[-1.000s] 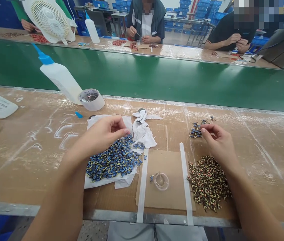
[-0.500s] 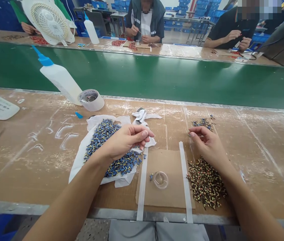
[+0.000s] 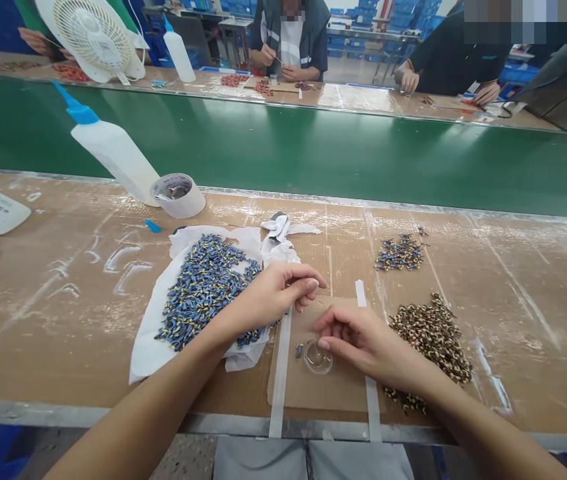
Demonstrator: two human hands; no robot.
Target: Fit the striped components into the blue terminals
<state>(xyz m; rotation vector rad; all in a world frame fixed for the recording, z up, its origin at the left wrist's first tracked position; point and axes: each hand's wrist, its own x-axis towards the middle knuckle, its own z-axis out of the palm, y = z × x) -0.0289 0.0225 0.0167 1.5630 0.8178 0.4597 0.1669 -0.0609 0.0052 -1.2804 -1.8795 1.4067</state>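
My left hand [image 3: 296,290] is closed in a pinch above the cardboard pad; a thin, pale sliver shows by its fingertips, too small to name. Just right of it, my right hand [image 3: 356,337] hovers beside a small clear cup [image 3: 318,357], fingers curled with a gap between thumb and forefinger and nothing visible in it. One small blue piece [image 3: 299,350] lies left of the cup. Under my left forearm spreads a heap of small blue-and-yellow pieces [image 3: 203,287] on white paper [image 3: 151,353]. Black-and-yellow small pieces [image 3: 433,333] are piled beyond my right wrist.
A smaller group of blue-and-dark pieces [image 3: 398,253] lies behind that pile. White tape strips [image 3: 279,380] edge the cardboard pad [image 3: 333,393]. A tape roll [image 3: 179,200], a blue-capped bottle [image 3: 113,157] and a blue cap [image 3: 153,226] stand left. Across the green belt [image 3: 283,153], several people work.
My right hand has moved left and nearer, from beside the smaller group to the cup. My left hand has shifted slightly right and down, still pinched.
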